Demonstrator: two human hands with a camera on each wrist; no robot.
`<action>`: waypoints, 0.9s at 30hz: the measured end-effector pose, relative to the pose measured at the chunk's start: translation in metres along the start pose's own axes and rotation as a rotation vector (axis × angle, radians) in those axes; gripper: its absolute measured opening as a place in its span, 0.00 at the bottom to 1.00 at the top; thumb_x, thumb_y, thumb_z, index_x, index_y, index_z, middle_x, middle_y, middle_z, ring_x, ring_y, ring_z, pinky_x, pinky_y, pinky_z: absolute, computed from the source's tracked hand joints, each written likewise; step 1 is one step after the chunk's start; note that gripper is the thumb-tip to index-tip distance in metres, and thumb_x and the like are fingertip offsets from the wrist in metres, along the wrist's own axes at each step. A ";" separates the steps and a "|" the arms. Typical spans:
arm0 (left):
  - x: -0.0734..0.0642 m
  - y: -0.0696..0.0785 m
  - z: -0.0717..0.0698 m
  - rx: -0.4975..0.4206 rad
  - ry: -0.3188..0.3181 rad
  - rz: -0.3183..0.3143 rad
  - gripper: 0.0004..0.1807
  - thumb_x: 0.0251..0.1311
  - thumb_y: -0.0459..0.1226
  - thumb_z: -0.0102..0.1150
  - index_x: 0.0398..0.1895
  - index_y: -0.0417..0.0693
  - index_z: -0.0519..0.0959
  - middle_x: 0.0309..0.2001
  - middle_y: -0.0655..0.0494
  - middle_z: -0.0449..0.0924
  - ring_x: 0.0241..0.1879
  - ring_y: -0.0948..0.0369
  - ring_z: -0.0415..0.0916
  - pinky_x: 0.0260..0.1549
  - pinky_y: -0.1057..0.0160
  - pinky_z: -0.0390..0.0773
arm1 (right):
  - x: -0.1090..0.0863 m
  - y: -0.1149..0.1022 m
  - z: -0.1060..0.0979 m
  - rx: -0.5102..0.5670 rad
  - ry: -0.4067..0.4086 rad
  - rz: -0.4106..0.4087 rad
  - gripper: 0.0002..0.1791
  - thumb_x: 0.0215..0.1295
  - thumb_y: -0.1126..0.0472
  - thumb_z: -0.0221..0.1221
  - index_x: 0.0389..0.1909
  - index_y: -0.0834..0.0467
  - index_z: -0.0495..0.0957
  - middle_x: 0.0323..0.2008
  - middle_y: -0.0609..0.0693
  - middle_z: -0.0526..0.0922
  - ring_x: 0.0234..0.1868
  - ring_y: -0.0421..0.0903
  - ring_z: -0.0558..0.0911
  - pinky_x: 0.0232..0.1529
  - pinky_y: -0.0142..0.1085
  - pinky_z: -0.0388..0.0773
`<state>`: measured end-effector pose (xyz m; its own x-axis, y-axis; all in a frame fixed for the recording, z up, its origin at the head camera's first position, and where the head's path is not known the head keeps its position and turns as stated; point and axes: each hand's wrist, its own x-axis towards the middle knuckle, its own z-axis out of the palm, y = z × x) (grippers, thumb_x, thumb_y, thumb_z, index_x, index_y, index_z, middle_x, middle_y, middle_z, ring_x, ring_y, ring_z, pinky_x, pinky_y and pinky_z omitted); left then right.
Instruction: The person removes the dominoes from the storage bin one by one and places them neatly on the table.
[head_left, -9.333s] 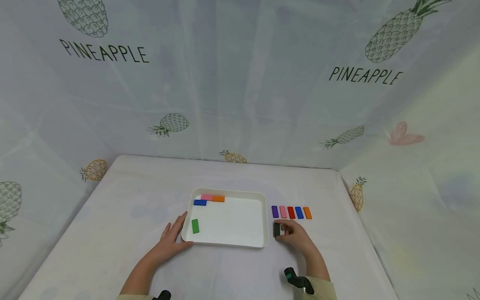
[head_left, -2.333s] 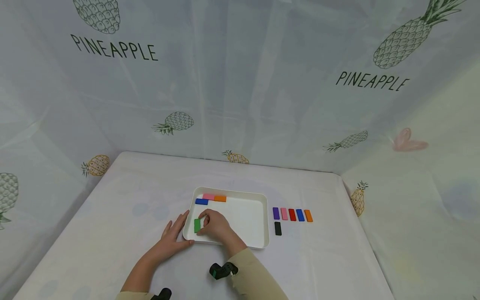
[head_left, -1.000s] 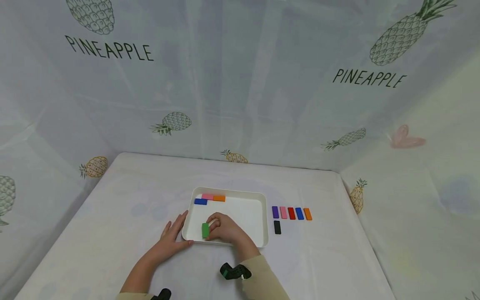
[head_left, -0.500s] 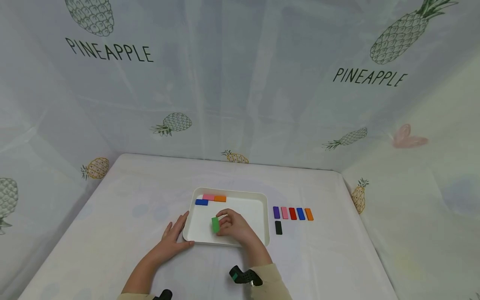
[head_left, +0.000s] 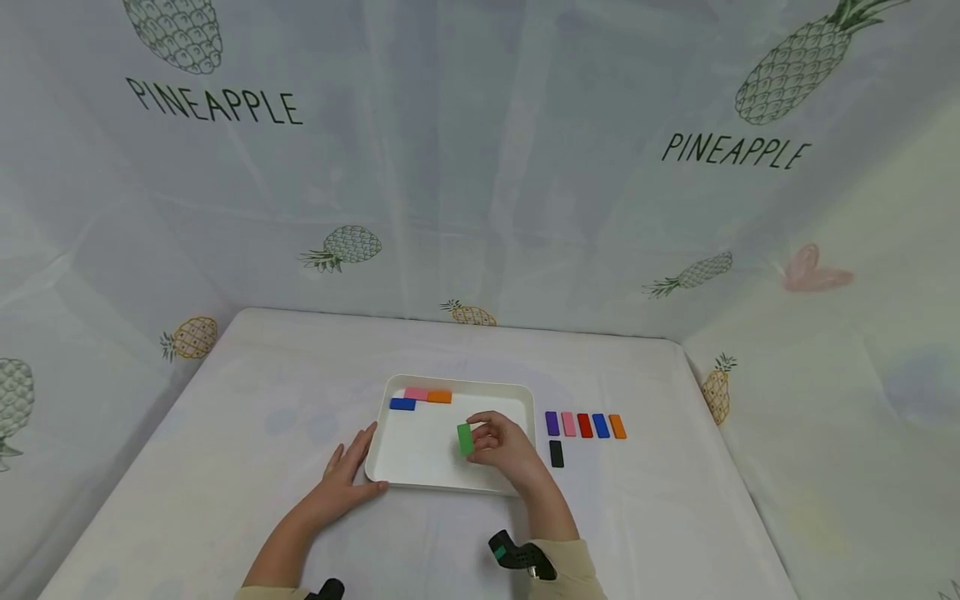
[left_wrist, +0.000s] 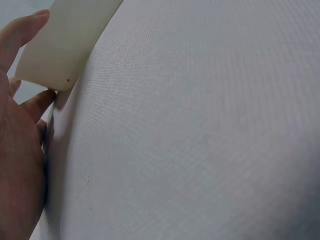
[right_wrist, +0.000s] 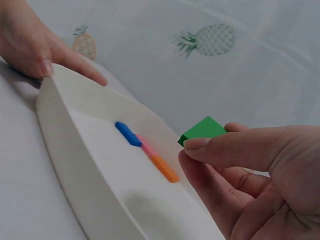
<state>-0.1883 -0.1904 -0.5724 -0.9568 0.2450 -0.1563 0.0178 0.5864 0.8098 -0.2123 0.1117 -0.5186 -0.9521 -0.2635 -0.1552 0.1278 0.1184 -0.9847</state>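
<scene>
Between thumb and fingers, my right hand [head_left: 506, 450] pinches a green rectangular block [head_left: 465, 439], raised above the right half of a white tray [head_left: 450, 489]. The right wrist view shows the green block [right_wrist: 204, 132] held clear of the tray floor. My left hand [head_left: 345, 479] rests at the tray's left end, fingers spread, thumb on the near corner; in the left wrist view the hand [left_wrist: 22, 135] touches the tray wall [left_wrist: 65, 45]. Inside the tray's far left lie a pink block [head_left: 416, 393], an orange block [head_left: 439, 397] and a blue block [head_left: 402, 404], close together.
Right of the tray, a row on the white tabletop [head_left: 300, 392] holds a purple block [head_left: 552, 423], pink block [head_left: 568, 424], red block [head_left: 585, 425], blue block [head_left: 601, 426] and orange block [head_left: 617, 426]. A black block [head_left: 557, 454] lies below the purple one.
The black block was released on the table. My right hand then took the green block from the tray's left side, lifted it and carried it rightward. The left hand stays put.
</scene>
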 end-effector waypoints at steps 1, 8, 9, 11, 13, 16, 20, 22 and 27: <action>0.000 0.001 0.000 0.002 0.003 -0.002 0.57 0.51 0.51 0.71 0.79 0.56 0.45 0.76 0.46 0.47 0.76 0.47 0.32 0.68 0.42 0.24 | -0.002 -0.001 -0.004 -0.006 0.014 0.001 0.29 0.51 0.78 0.67 0.57 0.64 0.74 0.39 0.55 0.79 0.35 0.44 0.79 0.41 0.34 0.82; 0.000 -0.001 0.002 0.003 0.017 0.003 0.57 0.50 0.52 0.71 0.79 0.55 0.46 0.76 0.44 0.48 0.76 0.46 0.32 0.68 0.41 0.24 | -0.015 -0.001 -0.028 -0.030 0.110 0.004 0.29 0.53 0.75 0.68 0.58 0.63 0.74 0.42 0.57 0.78 0.39 0.47 0.79 0.41 0.34 0.83; 0.001 -0.001 0.003 0.003 0.016 0.001 0.57 0.50 0.52 0.71 0.79 0.56 0.46 0.76 0.45 0.49 0.76 0.46 0.32 0.68 0.41 0.24 | -0.016 0.000 -0.031 -0.028 0.124 0.006 0.29 0.53 0.76 0.67 0.58 0.63 0.74 0.42 0.57 0.78 0.39 0.48 0.79 0.41 0.34 0.83; 0.001 -0.002 0.003 0.012 0.017 0.000 0.57 0.50 0.52 0.71 0.79 0.55 0.46 0.76 0.45 0.49 0.76 0.46 0.33 0.68 0.41 0.25 | -0.019 0.003 -0.038 -0.027 0.157 0.014 0.28 0.53 0.76 0.67 0.57 0.62 0.75 0.42 0.57 0.77 0.39 0.48 0.79 0.40 0.34 0.83; 0.001 -0.003 0.003 0.014 0.013 -0.003 0.57 0.50 0.52 0.71 0.79 0.56 0.46 0.76 0.45 0.48 0.76 0.47 0.33 0.68 0.42 0.24 | -0.022 0.005 -0.044 -0.029 0.193 0.030 0.28 0.52 0.76 0.67 0.56 0.60 0.76 0.41 0.57 0.77 0.39 0.49 0.79 0.40 0.34 0.83; 0.001 -0.004 0.003 0.021 0.012 -0.006 0.57 0.50 0.53 0.71 0.79 0.56 0.46 0.76 0.46 0.48 0.76 0.47 0.32 0.68 0.42 0.24 | -0.025 0.008 -0.052 -0.044 0.248 0.059 0.27 0.52 0.75 0.67 0.55 0.58 0.78 0.41 0.56 0.77 0.40 0.49 0.78 0.41 0.33 0.82; 0.001 -0.003 0.003 0.015 0.010 -0.004 0.57 0.51 0.52 0.71 0.79 0.56 0.46 0.76 0.45 0.48 0.76 0.47 0.32 0.68 0.42 0.24 | -0.029 0.011 -0.061 -0.064 0.301 0.073 0.27 0.52 0.75 0.67 0.56 0.58 0.78 0.41 0.55 0.78 0.40 0.49 0.78 0.41 0.33 0.82; 0.002 -0.004 0.003 0.012 0.011 -0.001 0.57 0.50 0.52 0.71 0.79 0.56 0.46 0.76 0.45 0.48 0.76 0.46 0.33 0.68 0.42 0.24 | -0.032 0.012 -0.066 -0.065 0.321 0.072 0.28 0.53 0.76 0.67 0.56 0.59 0.78 0.41 0.56 0.77 0.39 0.49 0.78 0.40 0.32 0.82; 0.001 -0.004 0.003 0.009 0.016 0.013 0.57 0.51 0.53 0.71 0.79 0.55 0.46 0.76 0.44 0.48 0.76 0.46 0.33 0.68 0.42 0.25 | -0.039 0.018 -0.076 -0.042 0.359 0.083 0.29 0.54 0.77 0.65 0.59 0.60 0.76 0.42 0.58 0.77 0.39 0.50 0.79 0.40 0.31 0.82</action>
<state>-0.1887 -0.1904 -0.5775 -0.9612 0.2399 -0.1365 0.0327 0.5900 0.8067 -0.1941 0.1967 -0.5239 -0.9768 0.1008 -0.1889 0.2038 0.1664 -0.9648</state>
